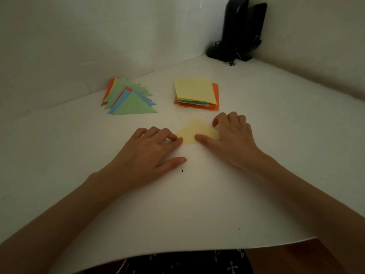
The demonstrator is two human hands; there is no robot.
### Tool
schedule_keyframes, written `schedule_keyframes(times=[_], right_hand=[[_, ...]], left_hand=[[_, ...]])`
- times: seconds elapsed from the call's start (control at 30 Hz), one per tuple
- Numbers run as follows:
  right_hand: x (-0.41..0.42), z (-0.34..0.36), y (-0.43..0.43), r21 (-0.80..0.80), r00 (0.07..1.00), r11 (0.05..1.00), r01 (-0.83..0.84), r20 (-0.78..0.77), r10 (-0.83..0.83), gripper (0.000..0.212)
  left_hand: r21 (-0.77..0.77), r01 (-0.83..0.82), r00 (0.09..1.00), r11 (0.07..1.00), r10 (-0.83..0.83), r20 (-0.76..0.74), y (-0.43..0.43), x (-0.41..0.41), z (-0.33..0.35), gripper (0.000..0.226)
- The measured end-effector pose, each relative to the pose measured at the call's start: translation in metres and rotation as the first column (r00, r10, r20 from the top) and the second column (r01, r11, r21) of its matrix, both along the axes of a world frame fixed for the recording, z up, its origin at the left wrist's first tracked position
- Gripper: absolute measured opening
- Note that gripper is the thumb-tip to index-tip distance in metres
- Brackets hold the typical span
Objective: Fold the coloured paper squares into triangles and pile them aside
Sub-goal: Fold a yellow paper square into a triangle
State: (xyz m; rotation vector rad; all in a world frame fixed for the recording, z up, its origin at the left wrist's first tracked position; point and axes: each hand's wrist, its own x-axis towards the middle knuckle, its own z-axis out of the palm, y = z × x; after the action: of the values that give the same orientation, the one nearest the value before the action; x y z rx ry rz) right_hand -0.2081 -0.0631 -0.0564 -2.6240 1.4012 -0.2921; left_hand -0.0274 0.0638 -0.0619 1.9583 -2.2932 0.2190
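Yellow paper (192, 133), likely light, limp and slippery, is pinned flat under left hand (150, 149) and right hand (234, 136), neither gripping; best pinched at 1 corner.

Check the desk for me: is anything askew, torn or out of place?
Nothing torn or spilled. The top yellow sheet sits twisted on the stack of squares, off the orange sheets beneath, and the triangle pile is fanned out unevenly.
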Motion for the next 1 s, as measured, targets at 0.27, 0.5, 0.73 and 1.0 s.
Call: schedule_keyframes(times=[0.27, 0.5, 0.73, 1.0], right_hand=[[-0.04, 0.011, -0.015, 0.069, 0.999, 0.997, 0.037, -0.03, -0.035, 0.044], [-0.009, 0.01, 0.015, -0.139, 0.888, 0.879, -0.457, -0.011, 0.46, 0.039], [-0.015, -0.003, 0.011, -0.206, 0.878, 0.857, -0.472, -0.023, 0.478, 0.043], [-0.042, -0.001, 0.006, -0.358, 0.855, 0.779, -0.515, -0.151, 0.496, 0.049]], left_hand=[[-0.04, -0.01, 0.997, 0.999, 0.007, -0.072, 0.002, -0.001, -0.005, 0.072], [-0.05, -0.007, 0.999, 0.999, 0.008, 0.035, 0.003, -0.001, 0.0, 0.067], [-0.147, -0.023, 0.999, 0.989, 0.028, 0.031, 0.022, 0.016, 0.011, 0.06], [0.009, -0.006, 0.997, 1.0, 0.007, -0.073, 0.007, -0.011, -0.003, 0.072]])
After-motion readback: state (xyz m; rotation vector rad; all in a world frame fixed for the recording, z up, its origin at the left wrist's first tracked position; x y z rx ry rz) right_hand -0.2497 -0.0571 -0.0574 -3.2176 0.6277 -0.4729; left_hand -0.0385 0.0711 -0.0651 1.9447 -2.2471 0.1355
